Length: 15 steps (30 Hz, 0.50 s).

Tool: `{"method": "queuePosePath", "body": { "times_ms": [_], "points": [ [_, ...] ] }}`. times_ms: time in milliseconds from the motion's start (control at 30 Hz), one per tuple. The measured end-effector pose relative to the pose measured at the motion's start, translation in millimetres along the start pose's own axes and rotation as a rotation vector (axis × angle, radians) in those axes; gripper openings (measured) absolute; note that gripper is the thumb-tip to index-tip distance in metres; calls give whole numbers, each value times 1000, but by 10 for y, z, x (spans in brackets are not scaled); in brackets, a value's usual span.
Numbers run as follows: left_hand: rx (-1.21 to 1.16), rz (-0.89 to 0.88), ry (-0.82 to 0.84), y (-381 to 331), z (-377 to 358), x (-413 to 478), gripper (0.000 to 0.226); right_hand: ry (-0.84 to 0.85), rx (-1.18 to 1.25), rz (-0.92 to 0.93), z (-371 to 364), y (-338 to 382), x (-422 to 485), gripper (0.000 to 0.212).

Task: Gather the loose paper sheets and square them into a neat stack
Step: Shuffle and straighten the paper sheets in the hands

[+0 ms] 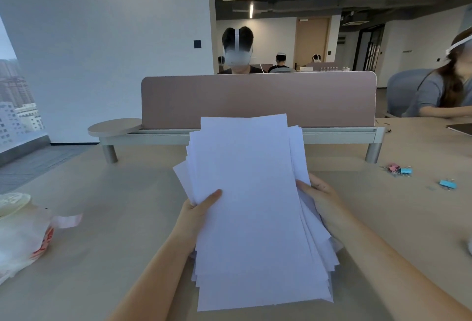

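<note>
A thick bundle of white paper sheets [251, 208] is held up above the beige desk [115, 231] in the middle of the view. The sheets are fanned and uneven, with edges sticking out at the top, left and bottom right. My left hand [198, 209] grips the bundle's left edge, thumb on the front sheet. My right hand [320, 199] holds the right edge, its fingers behind the sheets and partly hidden.
A pink divider panel [258, 98] on a raised shelf stands behind the papers. Pink and blue binder clips [401, 170] and another blue clip [448, 184] lie at the right. A white plastic bag [23, 239] with a lidded cup sits at the left. People sit behind the divider and at the far right.
</note>
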<state>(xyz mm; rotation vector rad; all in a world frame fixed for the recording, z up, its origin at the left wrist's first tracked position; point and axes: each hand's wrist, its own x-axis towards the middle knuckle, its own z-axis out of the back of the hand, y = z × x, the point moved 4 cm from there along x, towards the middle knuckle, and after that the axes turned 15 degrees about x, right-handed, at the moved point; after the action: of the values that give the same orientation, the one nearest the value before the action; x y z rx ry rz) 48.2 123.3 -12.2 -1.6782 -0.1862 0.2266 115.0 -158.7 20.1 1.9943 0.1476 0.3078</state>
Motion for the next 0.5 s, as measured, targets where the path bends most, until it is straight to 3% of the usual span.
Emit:
{"method": "queuePosePath", "body": {
  "times_ms": [133,233,333,400,500],
  "points": [
    [-7,-7,-6,-49,35,-11,28,85,87,-21,-161,27,33,36],
    [-4,-10,3,-52,50,2,32,117,76,-159,-167,-30,45,36],
    [37,-79,18,-50,28,26,34,5,-138,-212,-109,-104,91,42],
    [76,-157,0,-64,23,48,49,-134,-178,-119,-88,-67,107,30],
    [148,-295,-78,-87,32,85,75,73,-176,-194,-239,-91,28,34]
  ]
}}
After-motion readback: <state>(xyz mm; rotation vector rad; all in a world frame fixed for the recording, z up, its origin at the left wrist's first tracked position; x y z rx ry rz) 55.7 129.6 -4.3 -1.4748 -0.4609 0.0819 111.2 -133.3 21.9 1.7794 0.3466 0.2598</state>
